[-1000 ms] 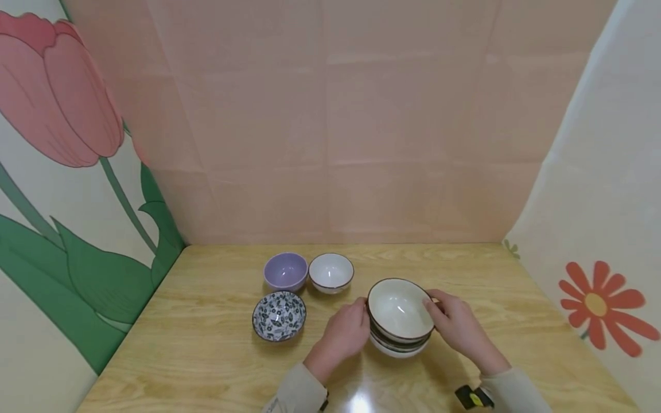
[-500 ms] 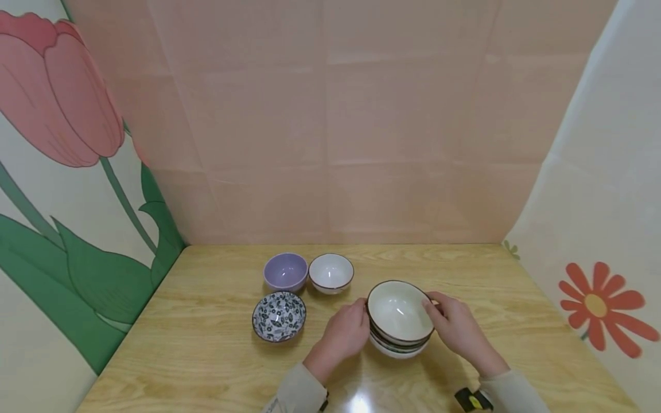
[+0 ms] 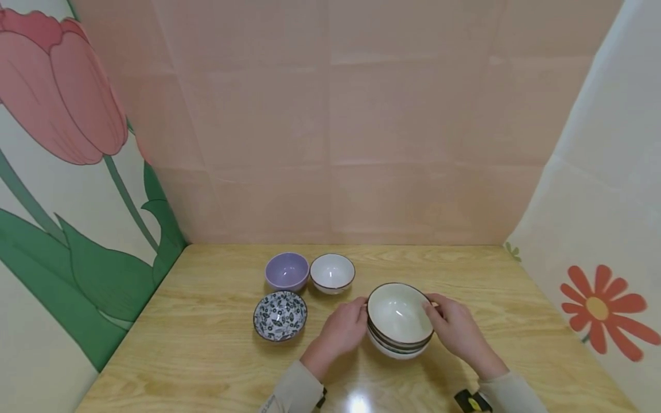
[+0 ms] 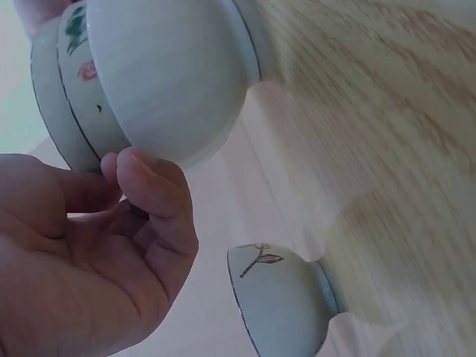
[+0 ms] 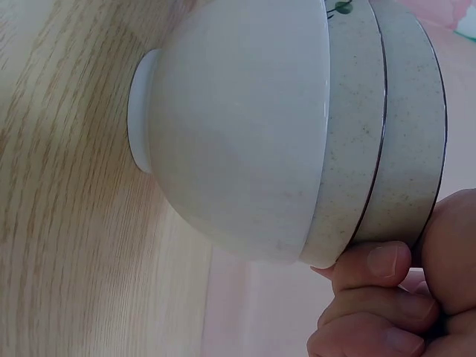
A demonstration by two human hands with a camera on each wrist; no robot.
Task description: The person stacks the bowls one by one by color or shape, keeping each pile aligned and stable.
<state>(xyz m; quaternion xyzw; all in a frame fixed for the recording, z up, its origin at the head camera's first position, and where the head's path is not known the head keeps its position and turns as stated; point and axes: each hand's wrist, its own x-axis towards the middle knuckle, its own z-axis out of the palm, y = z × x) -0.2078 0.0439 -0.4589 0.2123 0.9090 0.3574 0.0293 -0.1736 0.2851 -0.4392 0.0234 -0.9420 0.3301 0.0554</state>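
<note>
1. Right hand (image 3: 455,326): thumb over top rim, fingers curled below, gripping bowl stack (image 3: 400,315).
2. Left hand (image 3: 343,328): fingers curled, gripping stack's opposite side.
3. Sleeves (image 3: 299,387) slant inward toward stack.
4. Stack on table (image 3: 181,344), right of patterned bowl (image 3: 280,316), purple bowl (image 3: 287,272), white bowl (image 3: 333,273).

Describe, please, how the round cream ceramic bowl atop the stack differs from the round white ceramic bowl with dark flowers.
The cream bowl is plain inside; the white flowered bowl is patterned there. The cream bowl tops a stack gripped by the left hand and right hand; the white flowered bowl sits on the wooden table. Both open upward.
</note>
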